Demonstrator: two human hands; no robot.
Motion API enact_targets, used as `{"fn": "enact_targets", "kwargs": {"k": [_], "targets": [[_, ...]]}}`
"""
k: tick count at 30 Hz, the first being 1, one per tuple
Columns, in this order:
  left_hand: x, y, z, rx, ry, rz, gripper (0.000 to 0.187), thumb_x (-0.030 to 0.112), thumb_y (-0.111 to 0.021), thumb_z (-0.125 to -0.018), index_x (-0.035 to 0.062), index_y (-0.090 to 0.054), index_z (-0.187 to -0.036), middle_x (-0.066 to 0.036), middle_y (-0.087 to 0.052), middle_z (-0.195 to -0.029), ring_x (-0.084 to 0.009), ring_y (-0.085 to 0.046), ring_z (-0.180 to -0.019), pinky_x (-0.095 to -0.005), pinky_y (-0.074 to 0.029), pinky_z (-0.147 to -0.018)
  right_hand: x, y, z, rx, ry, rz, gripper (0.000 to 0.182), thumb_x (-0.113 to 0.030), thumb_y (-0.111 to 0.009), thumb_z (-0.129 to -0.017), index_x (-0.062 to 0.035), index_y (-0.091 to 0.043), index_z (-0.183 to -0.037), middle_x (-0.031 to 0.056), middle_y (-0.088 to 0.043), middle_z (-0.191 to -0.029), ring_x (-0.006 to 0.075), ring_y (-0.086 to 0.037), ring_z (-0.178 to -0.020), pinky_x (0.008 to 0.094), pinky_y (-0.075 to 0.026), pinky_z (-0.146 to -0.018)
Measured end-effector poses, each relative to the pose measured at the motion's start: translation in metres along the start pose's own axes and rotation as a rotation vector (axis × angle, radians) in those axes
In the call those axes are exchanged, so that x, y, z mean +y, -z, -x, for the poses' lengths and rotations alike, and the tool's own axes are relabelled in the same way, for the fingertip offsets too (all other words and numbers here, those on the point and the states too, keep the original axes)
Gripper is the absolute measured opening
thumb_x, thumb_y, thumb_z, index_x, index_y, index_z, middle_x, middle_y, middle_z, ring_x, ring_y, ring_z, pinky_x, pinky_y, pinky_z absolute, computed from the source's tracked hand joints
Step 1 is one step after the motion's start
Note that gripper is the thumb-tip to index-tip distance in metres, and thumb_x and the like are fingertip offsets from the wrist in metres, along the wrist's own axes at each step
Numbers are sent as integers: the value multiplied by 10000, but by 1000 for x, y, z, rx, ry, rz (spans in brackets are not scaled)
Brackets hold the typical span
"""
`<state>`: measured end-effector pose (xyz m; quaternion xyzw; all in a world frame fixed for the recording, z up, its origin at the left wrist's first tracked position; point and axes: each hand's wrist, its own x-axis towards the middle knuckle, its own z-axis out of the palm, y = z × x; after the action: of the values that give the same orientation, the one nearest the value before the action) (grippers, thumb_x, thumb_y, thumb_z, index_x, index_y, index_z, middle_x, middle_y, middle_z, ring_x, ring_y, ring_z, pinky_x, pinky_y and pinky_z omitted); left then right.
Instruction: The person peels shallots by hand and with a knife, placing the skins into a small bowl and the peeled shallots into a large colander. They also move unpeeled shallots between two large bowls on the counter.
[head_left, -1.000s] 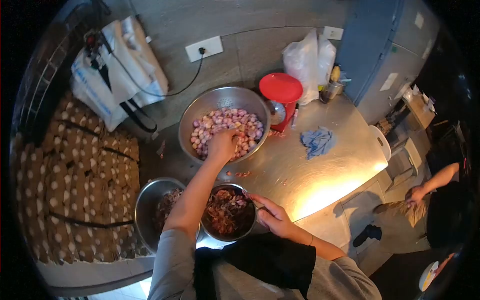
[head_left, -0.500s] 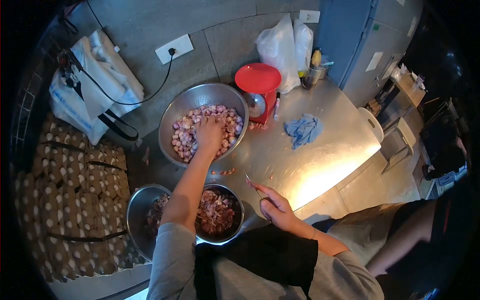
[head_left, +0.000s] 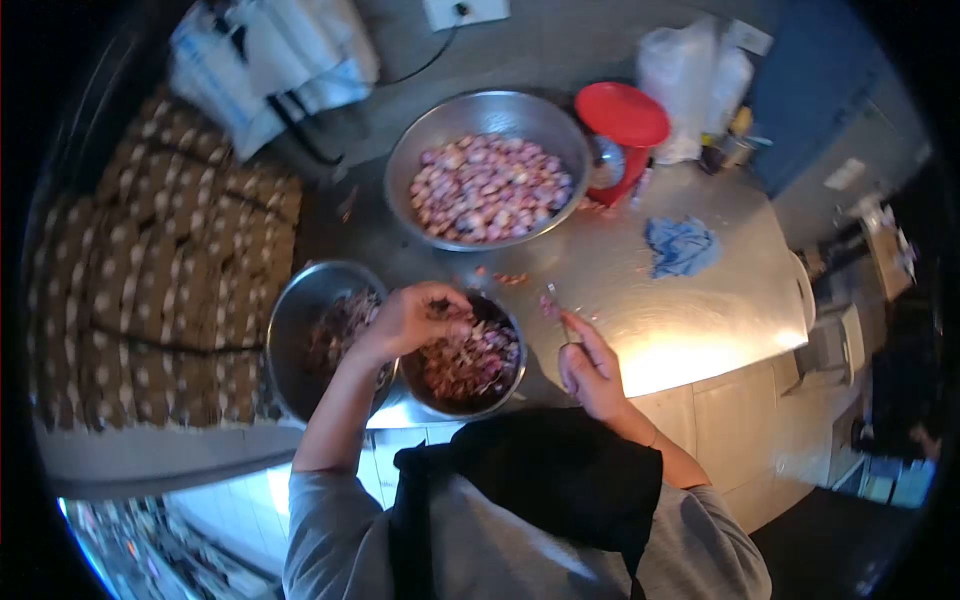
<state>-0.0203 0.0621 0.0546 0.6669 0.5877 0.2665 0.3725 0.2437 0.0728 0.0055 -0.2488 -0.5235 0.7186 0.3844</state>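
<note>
While your right hand (head_left: 592, 372) is clamped on a small knife (head_left: 556, 305), blade up over the steel table (head_left: 690, 310), your left hand (head_left: 415, 318) is curled shut over the bowl of peelings (head_left: 468, 362); whether it holds anything, you cannot tell. Beyond sits the big bowl of shallots (head_left: 488, 165).

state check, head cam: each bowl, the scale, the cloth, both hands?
big bowl: upright, full of shallots
small bowl: holds peelings
left bowl: holds scraps
scale: upright, pan bare
cloth: crumpled on the counter
left hand: closed over small bowl, contents hidden
right hand: grips a knife
</note>
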Motion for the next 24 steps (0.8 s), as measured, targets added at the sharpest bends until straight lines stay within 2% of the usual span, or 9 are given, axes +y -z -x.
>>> {"fn": "enact_targets", "kwargs": {"k": [3,5,7,10,13,17,20,23,24], "targets": [[-16,17,25,302,306,204,168,125,-655,-764,32,-604,-894,-24,-607,-779,-88,-582,-719,-210,-449,-625,-1,-6,-5,-49,-27,19,443,-208,-429,-911,-39,-310,-1302,-43,-378,-566,33,-345,-465,165,-290,-439],[-42,40,39,541,269,206,154,124,-651,-756,45,-618,-884,-31,-618,-759,-100,-591,-689,-218,-451,-599,0,-8,-8,-80,-20,42,445,-210,-430,-911,-38,-308,-1303,-42,-377,-567,33,-344,-467,165,-291,-443],[-94,63,56,734,196,-322,160,99,-674,-701,50,-634,-849,-56,-635,-753,-121,-603,-663,-256,-462,-580,0,-11,-8,-97,-51,30,450,-213,-433,-910,-38,-305,-1304,-41,-374,-567,34,-340,-472,166,-283,-446],[-133,71,84,604,650,9,161,107,-690,-653,68,-650,-805,-82,-644,-768,-166,-619,-679,-287,-477,-618,-2,-13,-11,-118,-67,22,457,-210,-434,-910,-30,-296,-1306,-37,-375,-571,35,-333,-477,168,-273,-449],[-154,58,98,509,548,-366,184,183,-703,-643,76,-659,-786,-92,-647,-790,-208,-624,-702,-307,-485,-658,4,-14,-11,-88,-96,8,461,-200,-429,-911,-22,-284,-1311,-36,-373,-572,36,-331,-477,168,-275,-451],[-234,30,91,438,584,-412,308,267,-696,-658,61,-640,-880,-112,-640,-874,-233,-611,-786,-321,-468,-700,6,-26,-8,-97,-106,54,448,-186,-410,-914,-19,-282,-1310,-28,-365,-548,42,-322,-448,171,-270,-424],[-207,28,74,357,679,-161,371,284,-710,-639,54,-615,-915,-124,-629,-890,-226,-601,-831,-315,-454,-721,11,-38,-7,-74,-79,76,424,-168,-384,-916,-22,-291,-1303,-15,-355,-505,50,-311,-398,176,-261,-377],[-207,22,74,312,607,-96,429,320,-719,-627,55,-590,-939,-124,-620,-842,-221,-593,-802,-315,-451,-723,11,-52,-3,-71,-127,50,427,-169,-393,-916,-28,-293,-1307,-25,-361,-529,46,-318,-421,172,-269,-401],[-211,21,74,360,558,-14,399,296,-708,-647,59,-586,-944,-115,-617,-850,-211,-589,-793,-308,-454,-714,12,-55,-1,-82,-147,67,433,-179,-403,-916,-32,-294,-1309,-31,-369,-551,42,-329,-444,169,-279,-425]]}}
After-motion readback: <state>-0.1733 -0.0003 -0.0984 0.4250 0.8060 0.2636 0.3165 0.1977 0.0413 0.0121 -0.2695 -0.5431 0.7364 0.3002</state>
